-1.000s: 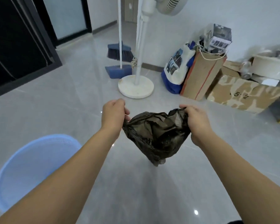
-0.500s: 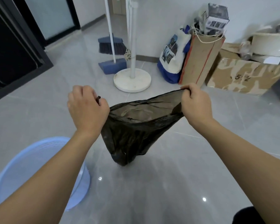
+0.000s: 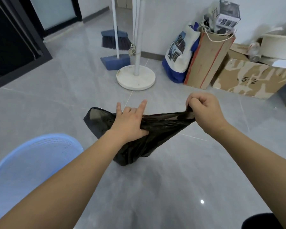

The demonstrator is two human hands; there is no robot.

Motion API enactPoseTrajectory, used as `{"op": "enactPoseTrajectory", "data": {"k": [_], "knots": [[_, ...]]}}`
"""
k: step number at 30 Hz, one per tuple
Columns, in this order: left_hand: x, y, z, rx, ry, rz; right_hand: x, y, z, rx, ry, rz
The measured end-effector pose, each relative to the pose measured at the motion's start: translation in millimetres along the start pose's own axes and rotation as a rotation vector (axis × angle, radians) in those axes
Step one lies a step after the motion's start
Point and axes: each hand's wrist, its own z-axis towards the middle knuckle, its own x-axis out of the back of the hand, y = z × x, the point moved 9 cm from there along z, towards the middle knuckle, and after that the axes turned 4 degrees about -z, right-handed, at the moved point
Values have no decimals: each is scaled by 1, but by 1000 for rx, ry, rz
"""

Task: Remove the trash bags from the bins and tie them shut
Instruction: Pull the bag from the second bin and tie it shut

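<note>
floor (image 3: 56,100): grey tile | on it: blue bin (image 3: 23,162), fan base (image 3: 135,78), cardboard boxes (image 3: 248,80)

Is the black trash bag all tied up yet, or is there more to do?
Not yet. Done: the black bag is out of the blue bin. In hand: the right hand pinches one end of the bag's top, while the left hand presses across the middle, gathering it. Left: no knot shows, so tying comes next. No other bins are visible here.
</note>
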Motion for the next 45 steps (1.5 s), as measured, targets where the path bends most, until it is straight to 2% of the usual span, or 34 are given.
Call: {"op": "enactPoseTrajectory", "data": {"k": [4, 8, 12, 15, 17, 20, 24, 25, 26, 27, 29, 30, 31, 32, 35, 36, 39, 40, 41, 43, 45], "knots": [[2, -7, 4, -38, -8, -2, 0, 18, 4, -100, -55, 5], [-6, -14, 1, 20, -131, -225, -29, 21, 4, -64, -361, -637], [2, -8, -5, 10, -94, -301, -68, -10, -14, 191, -597, -840], [10, 3, -12, -49, -63, -355, -95, -4, -21, 216, -692, -1027], [14, 7, -16, -70, -63, -292, -105, 7, -21, 180, -706, -1046], [5, -3, -21, -4, -148, -42, -106, 26, -23, 92, -745, -1022], [-19, -37, -44, 230, -482, 219, -108, 33, -23, -2, -793, -963], [-20, -41, -47, 254, -515, 261, -110, 34, -25, -44, -835, -939], [-14, -41, -46, 262, -482, 291, -112, 35, -27, -102, -892, -915], [-1, -40, -40, 258, -374, 300, -112, 37, -30, -169, -948, -904], [39, -39, -26, 232, -17, 268, -106, 42, -33, -240, -1016, -944], [52, -39, -23, 209, 126, 251, -104, 45, -34, -239, -1022, -981], [55, -41, -24, 205, 161, 240, -102, 49, -33, -228, -1019, -1025], [47, -45, -26, 226, 89, 231, -101, 50, -33, -213, -1008, -1068], [-9, -51, -48, 314, -329, 241, -104, 49, -31, -161, -930, -1145], [-9, -49, -49, 294, -306, 229, -102, 45, -26, -132, -862, -1148], [41, -47, -38, 220, 119, 179, -78, 28, 8, -44, -476, -1086], [48, -50, -38, 221, 188, 178, -74, 28, 15, -18, -406, -1052], [45, -55, -39, 247, 154, 171, -76, 29, 14, 0, -419, -1035], [8, -64, -49, 339, -130, 189, -96, 43, -3, -26, -616, -1049], [-36, -68, -64, 399, -396, 242, -116, 68, -27, -129, -823, -1133]]}}
